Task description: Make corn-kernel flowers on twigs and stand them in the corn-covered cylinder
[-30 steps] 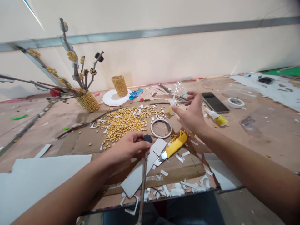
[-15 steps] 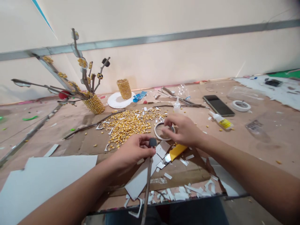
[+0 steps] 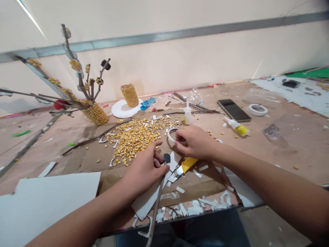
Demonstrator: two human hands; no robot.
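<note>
Stick (image 3: pixel 156 206) is pinched by left hand (image 3: pixel 147 166); right hand (image 3: pixel 196 142) at tape roll (image 3: pixel 170 141), grip unclear

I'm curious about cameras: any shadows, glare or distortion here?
Head view: the cup on the plate casts a soft shadow on the wall, whose upper left shows a bright streak; head view again: the forearms look stretched toward the lower corners.

Bright, diffuse light with soft shadows, wide-angle edge distortion, perhaps slight blur.
</note>
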